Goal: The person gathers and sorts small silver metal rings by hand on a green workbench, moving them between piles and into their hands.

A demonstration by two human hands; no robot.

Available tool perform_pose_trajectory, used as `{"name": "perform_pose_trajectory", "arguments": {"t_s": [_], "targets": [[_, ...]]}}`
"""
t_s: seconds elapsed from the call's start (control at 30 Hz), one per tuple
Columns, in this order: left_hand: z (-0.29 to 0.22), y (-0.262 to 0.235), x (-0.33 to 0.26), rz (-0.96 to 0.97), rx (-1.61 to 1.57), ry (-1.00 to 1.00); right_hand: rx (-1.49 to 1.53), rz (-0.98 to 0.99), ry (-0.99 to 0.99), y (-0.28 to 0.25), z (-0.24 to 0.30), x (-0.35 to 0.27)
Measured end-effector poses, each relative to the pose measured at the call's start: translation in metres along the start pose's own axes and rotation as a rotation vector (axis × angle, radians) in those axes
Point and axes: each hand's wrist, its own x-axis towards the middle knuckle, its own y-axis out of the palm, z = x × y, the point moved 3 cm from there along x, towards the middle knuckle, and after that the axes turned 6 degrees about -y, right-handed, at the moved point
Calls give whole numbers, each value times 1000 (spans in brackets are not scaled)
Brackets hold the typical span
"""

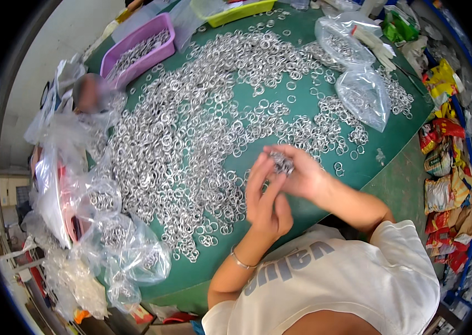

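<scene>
I see right hand [303, 176] pinching a bunch of rings [282, 162] above the table [398, 139], at 3 o'clock of the heap [191, 128]. Left hand [266, 198] half open, fingers [258, 176] brushing the bunch. My judgement: steady the stack, add rings singly.

Two hands, left hand [266, 204] and right hand [297, 173], at 6 o'clock. One purple tray [141, 47], 11 o'clock. One yellow-green tray [241, 11], 12 o'clock. Metal rings [191, 123]: too many to count.

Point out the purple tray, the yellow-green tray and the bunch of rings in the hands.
Purple tray [160, 28]: head view, on its far rim.
Yellow-green tray [247, 11]: head view, on its front wall.
Bunch of rings [282, 163]: head view, middle of the cluster.
</scene>
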Motion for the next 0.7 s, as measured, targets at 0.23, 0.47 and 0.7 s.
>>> {"name": "perform_pose_trajectory", "arguments": {"t_s": [0.23,0.47,0.7], "targets": [[29,-52,7,-47,364,-273,-933,-75,-1423,103,223,-17],[85,-74,1,81,626,-387,-2572,-333,-2070,93,321,4],[114,-78,6,323,871,-491,-2437,378,-1631,103,116,20]]}}
